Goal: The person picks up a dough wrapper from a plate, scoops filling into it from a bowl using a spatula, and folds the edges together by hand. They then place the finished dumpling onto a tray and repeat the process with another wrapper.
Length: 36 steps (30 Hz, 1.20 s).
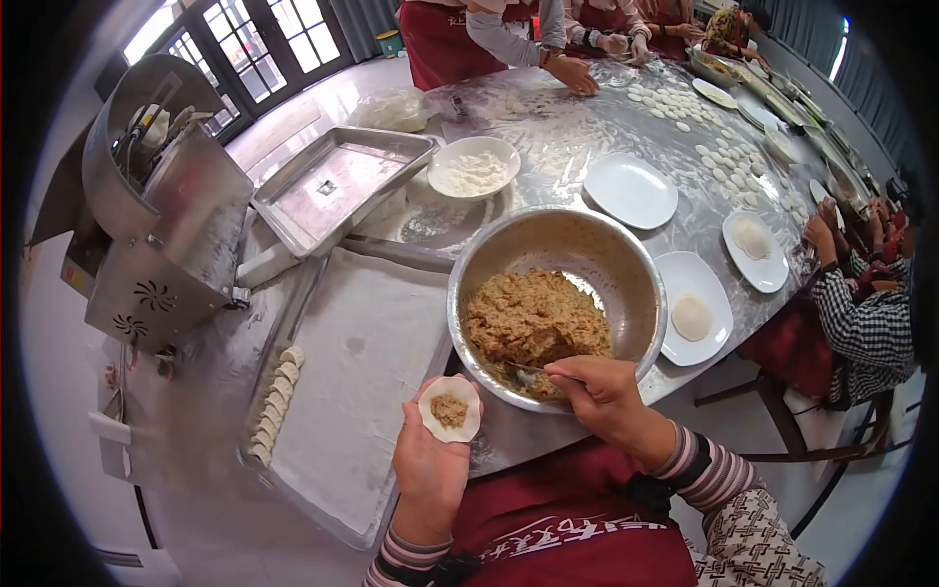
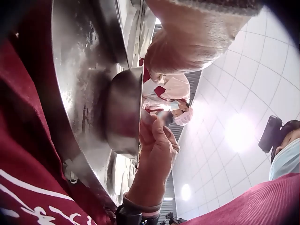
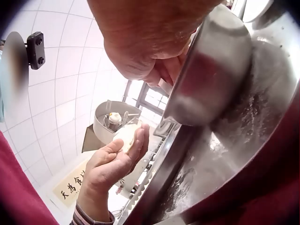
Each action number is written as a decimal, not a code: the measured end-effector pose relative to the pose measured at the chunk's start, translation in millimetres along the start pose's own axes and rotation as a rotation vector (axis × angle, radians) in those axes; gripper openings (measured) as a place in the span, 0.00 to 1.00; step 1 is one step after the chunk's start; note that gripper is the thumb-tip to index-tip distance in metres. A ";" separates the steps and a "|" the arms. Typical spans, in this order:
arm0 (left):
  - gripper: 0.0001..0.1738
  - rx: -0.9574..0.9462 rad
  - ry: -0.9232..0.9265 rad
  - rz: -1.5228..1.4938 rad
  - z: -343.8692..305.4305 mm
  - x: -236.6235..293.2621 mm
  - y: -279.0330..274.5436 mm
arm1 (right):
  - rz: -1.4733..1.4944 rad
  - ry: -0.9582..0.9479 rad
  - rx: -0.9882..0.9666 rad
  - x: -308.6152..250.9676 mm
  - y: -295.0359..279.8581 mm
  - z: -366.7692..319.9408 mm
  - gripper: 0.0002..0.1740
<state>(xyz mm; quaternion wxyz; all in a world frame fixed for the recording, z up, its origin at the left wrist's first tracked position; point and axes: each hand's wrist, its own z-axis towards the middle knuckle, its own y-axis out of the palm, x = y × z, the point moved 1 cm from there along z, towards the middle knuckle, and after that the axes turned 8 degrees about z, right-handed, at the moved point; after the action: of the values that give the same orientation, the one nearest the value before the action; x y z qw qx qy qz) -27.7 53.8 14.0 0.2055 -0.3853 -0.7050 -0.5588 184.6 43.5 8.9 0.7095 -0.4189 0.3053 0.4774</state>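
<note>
A round dumpling wrapper (image 1: 469,421) with a dab of minced filling (image 1: 449,411) at its centre lies across the fingers of my left hand (image 1: 430,479). In the right wrist view the thumb and fingers cup the wrapper (image 3: 131,140) from both sides. My right hand (image 1: 614,403) grips a spoon (image 1: 526,377), its tip down in the brown filling (image 1: 533,313) at the near side of a large steel bowl (image 1: 636,264). In the left wrist view the right hand (image 2: 157,154) shows at the bowl's rim.
A paper-lined tray (image 1: 362,391) left of the bowl bears a row of folded dumplings (image 1: 277,406). Plates with wrappers (image 1: 719,333) stand to the right. Behind are a flour bowl (image 1: 504,161), a metal tray (image 1: 342,176) and a steel machine (image 1: 166,215). Other people work around the table.
</note>
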 end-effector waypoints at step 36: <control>0.30 -0.146 -0.111 -0.087 21.1 -21.4 18.9 | -0.432 -0.787 -0.414 -53.4 -23.3 -36.4 0.09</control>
<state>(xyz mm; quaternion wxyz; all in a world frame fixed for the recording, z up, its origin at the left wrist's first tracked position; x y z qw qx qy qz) 3.1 68.5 4.4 0.1131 -0.3985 -0.6889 -0.5949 186.0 -15.8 43.6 0.7556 -0.3927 -0.1809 0.4920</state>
